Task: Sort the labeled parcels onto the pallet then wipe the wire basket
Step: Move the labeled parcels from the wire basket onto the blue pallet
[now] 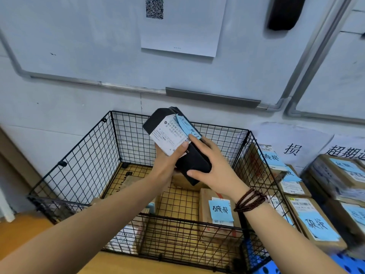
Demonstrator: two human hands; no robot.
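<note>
Gripping black parcel (178, 143) w/ both hands, left hand (169, 161), right hand (213, 171)

A QR-code sheet (183, 24) and black eraser (284, 12) hang on the whiteboard (79, 36).

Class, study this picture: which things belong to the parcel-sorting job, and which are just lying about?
Job in hand:
black parcel, gripped by left hand and right hand
wire basket
labelled box inside it
stacked boxes beside it

Lying about:
whiteboard
QR-code sheet
black block on the whiteboard
</note>
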